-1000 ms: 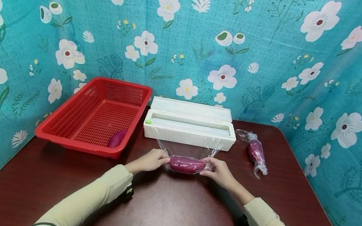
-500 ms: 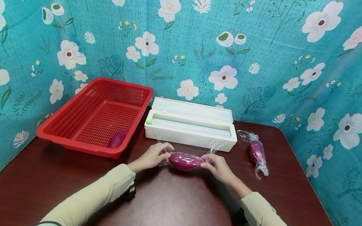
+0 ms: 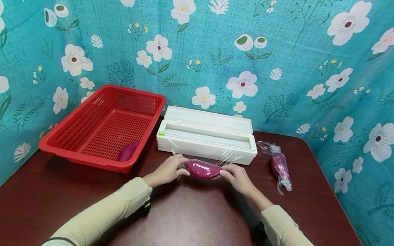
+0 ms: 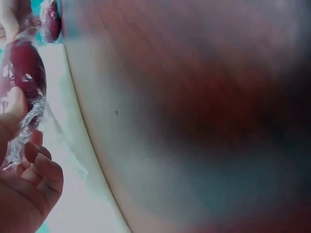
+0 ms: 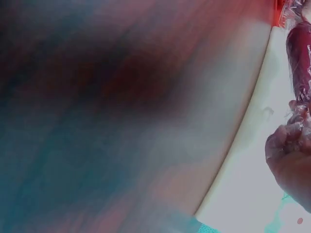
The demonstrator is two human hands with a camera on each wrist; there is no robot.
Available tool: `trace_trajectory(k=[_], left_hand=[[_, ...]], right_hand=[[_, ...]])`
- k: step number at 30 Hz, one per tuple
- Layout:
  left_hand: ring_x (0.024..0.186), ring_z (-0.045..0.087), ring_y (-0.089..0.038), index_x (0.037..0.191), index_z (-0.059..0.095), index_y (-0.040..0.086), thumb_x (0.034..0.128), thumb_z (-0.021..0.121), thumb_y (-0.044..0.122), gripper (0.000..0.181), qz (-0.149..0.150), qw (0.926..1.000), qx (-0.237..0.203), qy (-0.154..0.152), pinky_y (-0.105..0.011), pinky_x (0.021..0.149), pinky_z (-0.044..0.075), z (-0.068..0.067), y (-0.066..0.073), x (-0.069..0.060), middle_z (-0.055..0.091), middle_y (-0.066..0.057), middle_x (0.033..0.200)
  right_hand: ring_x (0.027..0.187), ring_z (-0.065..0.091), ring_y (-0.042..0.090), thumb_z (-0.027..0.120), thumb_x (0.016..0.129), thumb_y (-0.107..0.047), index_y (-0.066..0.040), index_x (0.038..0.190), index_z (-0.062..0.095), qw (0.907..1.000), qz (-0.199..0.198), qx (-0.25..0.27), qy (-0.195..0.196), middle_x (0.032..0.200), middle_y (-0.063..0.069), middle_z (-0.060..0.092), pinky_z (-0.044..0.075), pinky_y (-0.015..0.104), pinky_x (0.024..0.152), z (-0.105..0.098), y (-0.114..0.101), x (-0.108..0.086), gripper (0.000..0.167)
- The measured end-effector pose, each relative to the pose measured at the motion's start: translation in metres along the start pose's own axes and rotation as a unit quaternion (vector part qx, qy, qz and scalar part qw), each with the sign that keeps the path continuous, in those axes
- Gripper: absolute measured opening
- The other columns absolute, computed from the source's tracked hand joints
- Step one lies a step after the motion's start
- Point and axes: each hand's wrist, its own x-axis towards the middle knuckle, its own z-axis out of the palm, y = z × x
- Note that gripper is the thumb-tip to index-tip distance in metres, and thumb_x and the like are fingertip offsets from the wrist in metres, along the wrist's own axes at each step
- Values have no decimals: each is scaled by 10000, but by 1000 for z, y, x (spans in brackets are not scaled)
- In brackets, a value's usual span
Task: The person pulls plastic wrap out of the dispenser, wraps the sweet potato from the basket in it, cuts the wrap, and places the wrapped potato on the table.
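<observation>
A purple vegetable [image 3: 202, 169] in clear film lies crosswise between both hands, in front of the white film box [image 3: 206, 149]. The left hand [image 3: 168, 171] grips the film at its left end; in the left wrist view the thumb of the left hand [image 4: 29, 187] presses near the vegetable [image 4: 26, 70] and the fingers curl round bunched film. At the other end the right hand [image 3: 241, 179] pinches the film, and in the right wrist view the right hand [image 5: 291, 162] has its fingers curled on twisted film below the vegetable [image 5: 300, 60]. Film stretches from the box to the vegetable.
A red basket [image 3: 87, 158] stands at the left with one purple vegetable [image 3: 127, 151] inside. Right of the box lies a film-wrapped vegetable [image 3: 279, 165] with twisted ends. The box lid [image 3: 209, 118] is raised at the back, before a flowered curtain [image 3: 187, 77].
Both hands and the held vegetable have moved slightly towards the box. The film between box and vegetable is shorter, and the vegetable has turned.
</observation>
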Motion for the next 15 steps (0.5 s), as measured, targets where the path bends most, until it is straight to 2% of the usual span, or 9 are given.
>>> trace_trajectory(k=[4, 7, 10, 15], left_hand=[[686, 514, -129, 1005, 654, 37, 750, 677, 212, 310, 129, 9996, 249, -7, -272, 641, 439, -1, 0, 2, 526, 9, 737], [672, 500, -130, 996, 652, 30, 777, 653, 213, 285, 179, 9991, 389, -26, -275, 629, 433, -2, 0, 3, 511, 9, 729], [659, 494, -131, 974, 660, 54, 807, 627, 220, 238, 80, 9989, 451, -55, -285, 615, 428, -2, 1, 6, 504, 12, 713], [663, 509, -146, 900, 657, 82, 843, 580, 242, 187, -170, 9979, 617, -76, -318, 613, 435, -2, 1, 10, 507, 17, 705]], right_hand=[[705, 511, 127, 668, 772, -42, 44, 879, 688, 9990, -176, -176, 374, 762, 44, 600, 421, 266, 613, -2, -2, 3, 139], [667, 526, 124, 669, 771, -26, 67, 961, 661, 9988, -127, -42, 465, 808, 92, 630, 439, 252, 585, -2, -3, 5, 212], [632, 514, 126, 641, 801, -25, 77, 1032, 616, 9992, -25, 184, 363, 829, 115, 628, 439, 250, 557, 0, -2, 6, 254], [808, 539, 188, 719, 734, -61, 63, 1066, 575, 9998, 89, 121, 146, 954, 138, 610, 444, 313, 703, 3, 1, 6, 383]])
